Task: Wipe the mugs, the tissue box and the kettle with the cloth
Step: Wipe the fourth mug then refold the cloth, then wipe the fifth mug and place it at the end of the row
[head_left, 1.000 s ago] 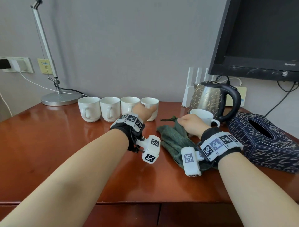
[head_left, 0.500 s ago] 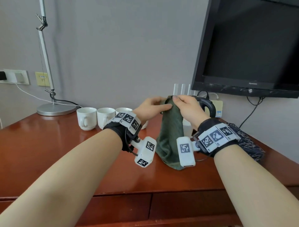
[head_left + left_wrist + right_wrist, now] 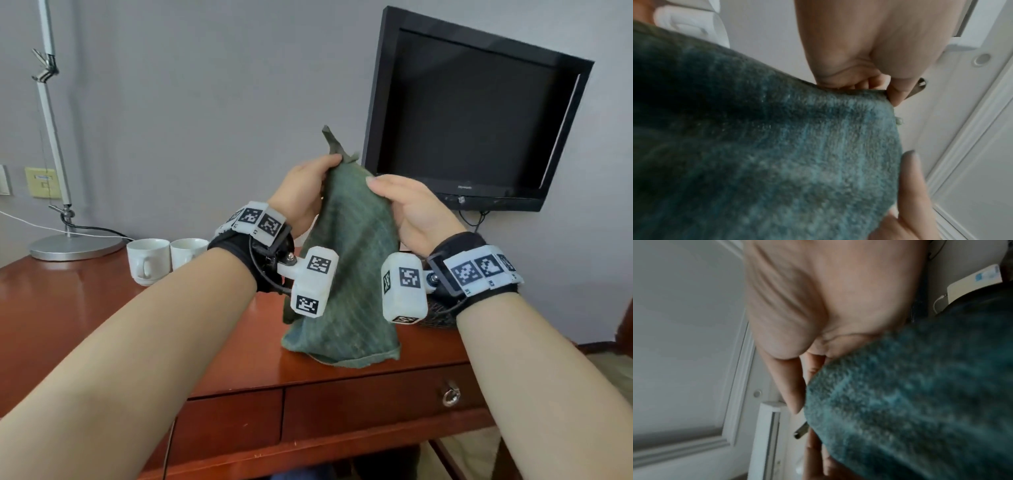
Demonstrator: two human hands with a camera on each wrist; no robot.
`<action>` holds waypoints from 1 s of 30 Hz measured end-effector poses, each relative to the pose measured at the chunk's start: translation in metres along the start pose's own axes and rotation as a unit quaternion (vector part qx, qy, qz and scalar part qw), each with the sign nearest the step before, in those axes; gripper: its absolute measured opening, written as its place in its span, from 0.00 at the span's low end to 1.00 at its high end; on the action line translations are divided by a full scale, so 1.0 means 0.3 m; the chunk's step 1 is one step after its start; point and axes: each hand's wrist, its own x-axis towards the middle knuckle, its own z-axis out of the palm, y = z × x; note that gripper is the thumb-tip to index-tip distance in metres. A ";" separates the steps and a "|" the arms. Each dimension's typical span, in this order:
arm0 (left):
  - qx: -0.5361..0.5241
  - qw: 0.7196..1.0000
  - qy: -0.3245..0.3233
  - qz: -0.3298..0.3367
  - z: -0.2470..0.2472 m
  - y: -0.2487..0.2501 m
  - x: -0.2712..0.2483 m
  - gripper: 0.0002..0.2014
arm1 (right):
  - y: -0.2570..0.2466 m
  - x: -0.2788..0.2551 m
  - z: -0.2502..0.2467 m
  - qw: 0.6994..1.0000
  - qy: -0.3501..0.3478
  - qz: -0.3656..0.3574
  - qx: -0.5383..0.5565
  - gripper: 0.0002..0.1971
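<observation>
A dark green cloth (image 3: 349, 274) hangs upright in the air above the wooden desk (image 3: 68, 325), its lower hem just over the desk top. My left hand (image 3: 308, 192) pinches its top left corner, and my right hand (image 3: 404, 205) grips the top right edge. In the left wrist view the left hand (image 3: 888, 91) pinches the cloth (image 3: 777, 154) at its corner. The right wrist view shows the right hand (image 3: 807, 386) curled over the cloth (image 3: 920, 402). Two white mugs (image 3: 147, 260) (image 3: 186, 250) stand at the back left. A sliver of the dark patterned tissue box (image 3: 442, 318) shows under my right wrist. The kettle is hidden.
A black monitor (image 3: 472, 130) hangs on the wall at the back right. A desk lamp with a round metal base (image 3: 75, 246) stands at the back left. Below the desk's front edge is a drawer with a ring handle (image 3: 450, 395).
Both hands have lifted the cloth off the desk and raised it higher, holding its top edge. The head view has tilted up, so the kettle and most mugs are out of sight.
</observation>
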 end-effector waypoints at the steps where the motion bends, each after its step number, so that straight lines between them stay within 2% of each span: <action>1: 0.000 1.000 -0.006 -0.001 0.014 0.006 -0.001 0.12 | -0.018 -0.013 -0.008 0.999 -0.004 -0.009 0.033 0.14; 3: -0.004 1.000 -0.024 -0.005 0.039 0.016 -0.002 0.14 | -0.044 -0.035 -0.021 0.995 -0.021 -0.020 0.095 0.23; 4: -0.008 0.999 -0.036 -0.011 0.050 0.021 -0.003 0.16 | -0.054 -0.044 -0.027 0.992 -0.029 -0.022 0.120 0.24; 5: -0.012 0.998 -0.051 -0.017 0.059 0.026 -0.003 0.17 | -0.062 -0.055 -0.030 0.990 -0.036 -0.021 0.137 0.23; 8: -0.003 0.995 -0.101 -0.024 0.089 0.040 -0.009 0.11 | -0.074 -0.079 -0.038 0.983 -0.054 -0.022 0.172 0.15; 11: 0.022 0.990 -0.133 -0.028 0.124 0.032 -0.017 0.13 | -0.068 -0.093 -0.034 0.985 -0.037 -0.018 0.165 0.11; 16: -0.010 0.995 -0.092 -0.042 0.170 -0.021 0.016 0.15 | -0.009 -0.115 -0.060 0.992 0.002 0.028 0.125 0.23; 18: -0.010 0.995 -0.086 -0.052 0.182 -0.043 0.030 0.15 | 0.008 -0.128 -0.086 0.994 0.013 0.037 0.100 0.25; 22: -0.016 0.992 -0.091 -0.088 0.185 -0.097 0.041 0.15 | 0.021 -0.137 -0.142 0.993 0.029 -0.002 0.118 0.21; 25: -0.013 0.978 -0.168 -0.123 0.186 -0.140 0.035 0.14 | 0.039 -0.121 -0.153 0.987 0.057 -0.049 0.140 0.23; 27: 0.014 0.970 -0.196 -0.143 0.204 -0.167 0.027 0.18 | 0.066 -0.109 -0.147 0.983 0.085 -0.064 0.149 0.26; 30: 0.082 0.962 -0.203 -0.162 0.225 -0.214 0.032 0.16 | 0.134 -0.099 -0.148 0.980 0.070 -0.062 0.173 0.24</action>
